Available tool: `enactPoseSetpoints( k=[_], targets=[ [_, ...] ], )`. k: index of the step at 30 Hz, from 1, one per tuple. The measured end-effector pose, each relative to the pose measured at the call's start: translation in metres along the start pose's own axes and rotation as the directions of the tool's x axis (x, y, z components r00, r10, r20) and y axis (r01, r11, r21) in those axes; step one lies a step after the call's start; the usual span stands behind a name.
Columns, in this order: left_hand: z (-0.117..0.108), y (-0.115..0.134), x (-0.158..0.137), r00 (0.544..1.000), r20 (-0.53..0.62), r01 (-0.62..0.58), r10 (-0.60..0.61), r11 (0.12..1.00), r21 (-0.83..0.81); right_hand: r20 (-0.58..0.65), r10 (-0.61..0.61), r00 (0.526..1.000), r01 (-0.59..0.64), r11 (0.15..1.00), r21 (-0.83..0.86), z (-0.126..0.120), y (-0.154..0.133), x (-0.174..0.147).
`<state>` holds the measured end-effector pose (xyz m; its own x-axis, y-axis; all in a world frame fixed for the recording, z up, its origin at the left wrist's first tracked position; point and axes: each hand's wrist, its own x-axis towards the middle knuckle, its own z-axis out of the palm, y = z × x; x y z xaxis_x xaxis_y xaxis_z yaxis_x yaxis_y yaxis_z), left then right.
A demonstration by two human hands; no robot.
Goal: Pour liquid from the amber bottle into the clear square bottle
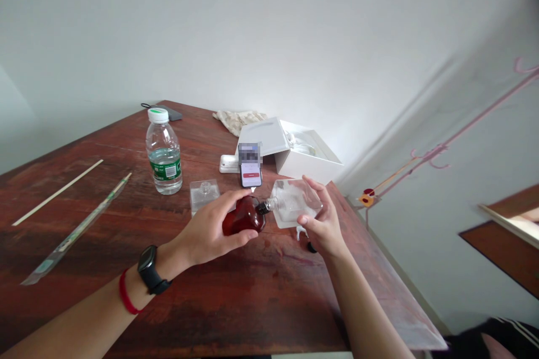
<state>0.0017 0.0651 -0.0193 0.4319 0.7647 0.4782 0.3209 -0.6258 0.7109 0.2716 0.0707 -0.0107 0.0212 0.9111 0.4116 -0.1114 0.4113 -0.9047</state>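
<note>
My left hand (219, 224) is wrapped around a dark amber bottle (248, 216) with a black neck, tipped toward the right. In my right hand (324, 221) is a clear, square-sided bottle (292, 202), tilted so that its threaded neck points left. The two necks meet, or nearly so, between my hands; whether liquid passes cannot be made out. Under my right hand lie a small white-and-clear piece (301, 232) and a black cap (311, 247), partly hidden. Just beyond my left hand is a clear square container (204, 195) with a round neck.
A phone (251, 175) leans upright before a white open box (309, 165), beside a small white case (228, 164). To the left are a water bottle (164, 151), a bare stick (59, 192) and wrapped chopsticks (80, 224). A cloth (240, 120) lies at the back.
</note>
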Motion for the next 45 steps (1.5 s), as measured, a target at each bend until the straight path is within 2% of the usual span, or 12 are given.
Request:
enactPoseSetpoints(
  k=[45],
  targets=[
    [0.0, 0.0005, -0.0016, 1.0, -0.004, 0.003, -0.003, 1.0, 0.005, 0.007, -0.012, 1.0, 0.012, 0.999, -0.039, -0.0033, 0.0017, -0.0006]
  ],
)
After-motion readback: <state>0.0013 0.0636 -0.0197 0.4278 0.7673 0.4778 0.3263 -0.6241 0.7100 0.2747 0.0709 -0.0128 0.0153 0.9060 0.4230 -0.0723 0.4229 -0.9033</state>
